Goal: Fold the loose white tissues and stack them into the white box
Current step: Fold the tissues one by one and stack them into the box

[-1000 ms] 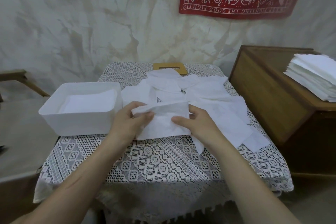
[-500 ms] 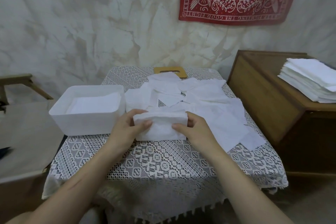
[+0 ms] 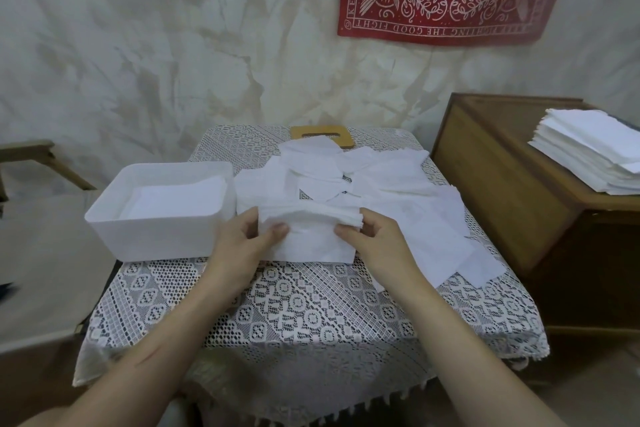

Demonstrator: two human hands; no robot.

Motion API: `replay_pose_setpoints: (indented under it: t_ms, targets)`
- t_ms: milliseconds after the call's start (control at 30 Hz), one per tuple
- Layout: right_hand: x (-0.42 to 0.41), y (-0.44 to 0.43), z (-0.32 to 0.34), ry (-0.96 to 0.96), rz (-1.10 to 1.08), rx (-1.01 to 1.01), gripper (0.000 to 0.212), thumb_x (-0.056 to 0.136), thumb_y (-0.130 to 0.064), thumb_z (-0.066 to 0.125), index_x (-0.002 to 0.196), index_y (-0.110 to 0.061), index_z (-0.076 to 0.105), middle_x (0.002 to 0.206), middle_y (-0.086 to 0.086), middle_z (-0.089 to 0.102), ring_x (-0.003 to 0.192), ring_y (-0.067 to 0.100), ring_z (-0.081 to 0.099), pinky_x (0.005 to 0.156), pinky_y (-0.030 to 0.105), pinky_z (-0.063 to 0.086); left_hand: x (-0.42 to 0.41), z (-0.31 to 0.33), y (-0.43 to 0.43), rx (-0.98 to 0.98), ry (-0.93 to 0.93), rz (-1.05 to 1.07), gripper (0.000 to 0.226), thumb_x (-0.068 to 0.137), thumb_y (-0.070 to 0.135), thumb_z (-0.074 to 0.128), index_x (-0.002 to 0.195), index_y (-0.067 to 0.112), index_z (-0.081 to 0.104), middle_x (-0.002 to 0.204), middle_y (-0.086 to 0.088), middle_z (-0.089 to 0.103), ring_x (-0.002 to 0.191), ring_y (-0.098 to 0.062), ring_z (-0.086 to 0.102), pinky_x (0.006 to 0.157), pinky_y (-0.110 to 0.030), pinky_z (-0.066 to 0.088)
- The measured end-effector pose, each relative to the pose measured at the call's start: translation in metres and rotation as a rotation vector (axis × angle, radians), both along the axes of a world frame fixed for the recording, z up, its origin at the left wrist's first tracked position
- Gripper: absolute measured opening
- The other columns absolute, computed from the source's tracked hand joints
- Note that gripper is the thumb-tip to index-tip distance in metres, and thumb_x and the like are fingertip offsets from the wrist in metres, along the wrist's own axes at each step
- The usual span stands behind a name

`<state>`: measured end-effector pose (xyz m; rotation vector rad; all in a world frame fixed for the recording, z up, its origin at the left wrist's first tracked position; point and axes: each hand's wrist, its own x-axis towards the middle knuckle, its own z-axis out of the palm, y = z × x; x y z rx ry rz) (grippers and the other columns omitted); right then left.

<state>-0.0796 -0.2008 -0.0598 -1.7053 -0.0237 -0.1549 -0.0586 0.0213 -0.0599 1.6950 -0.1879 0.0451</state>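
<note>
Okay, I see both hands on a folded tissue (image 3: 311, 239) just right of the white box (image 3: 156, 239). L hand (image 3: 249, 239) pinches its near-box edge, thumb on top; R hand (image 3: 377, 243) pinches the far edge. Loose tissues (image 3: 398, 191) lie further right & behind. Stacked tissues (image 3: 173, 199) sit inside the box.

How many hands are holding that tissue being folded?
2. The left hand pinches the left end of the tissue, beside the white box; the right hand pinches its right end.
</note>
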Motion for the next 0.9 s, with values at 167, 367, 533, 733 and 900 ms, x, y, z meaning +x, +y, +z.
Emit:
replay_pose_setpoints:
  t_ms: [167,367,533,733,900]
  targets:
    - [0.000,-0.003,0.011,-0.008,-0.082,0.053,0.023,0.098,-0.019,0.067,0.116,-0.031,0.061,0.086,0.003,0.078,0.087,0.023,0.075,0.085,0.046,0.059,-0.002,0.005,-0.009,-0.076,0.050,0.054,0.016,0.100,0.026,0.066,0.102,0.012,0.073,0.089,0.001,0.077,0.081,-0.016,0.071,0.075,-0.034,0.056]
    - [-0.004,-0.017,0.021,-0.093,-0.120,-0.019,0.032,0.096,-0.018,0.066,0.117,-0.040,0.055,0.070,-0.011,0.065,0.067,0.014,0.052,0.062,0.030,0.043,0.009,0.021,-0.030,-0.228,0.199,0.086,0.009,0.099,0.021,0.067,0.106,0.020,0.072,0.108,-0.003,0.076,0.098,-0.023,0.071,0.077,-0.035,0.062]
    - [-0.001,-0.017,0.033,-0.087,-0.151,-0.036,0.021,0.097,-0.006,0.062,0.085,-0.023,0.068,0.075,-0.006,0.067,0.066,0.013,0.052,0.053,0.022,0.043,0.011,0.032,-0.027,-0.098,0.155,0.102,0.018,0.102,0.029,0.063,0.115,0.022,0.072,0.108,0.002,0.077,0.103,-0.023,0.071,0.094,-0.044,0.059]
    - [0.010,-0.002,0.064,-0.079,-0.106,0.062,0.022,0.098,0.000,0.059,0.095,-0.013,0.076,0.090,0.000,0.071,0.075,0.006,0.061,0.055,0.024,0.054,0.004,0.066,-0.001,-0.024,-0.077,0.136,0.024,0.105,0.018,0.058,0.126,0.028,0.062,0.091,0.003,0.076,0.075,-0.006,0.070,0.054,-0.017,0.054]
    - [0.023,0.040,0.089,-0.074,-0.022,0.106,0.019,0.099,-0.002,0.059,0.106,-0.011,0.074,0.097,0.001,0.069,0.077,0.004,0.062,0.060,0.023,0.057,0.015,0.082,0.053,0.003,-0.145,0.217,0.042,0.101,0.016,0.065,0.136,0.038,0.061,0.068,0.011,0.070,0.069,-0.007,0.069,0.064,-0.039,0.062]
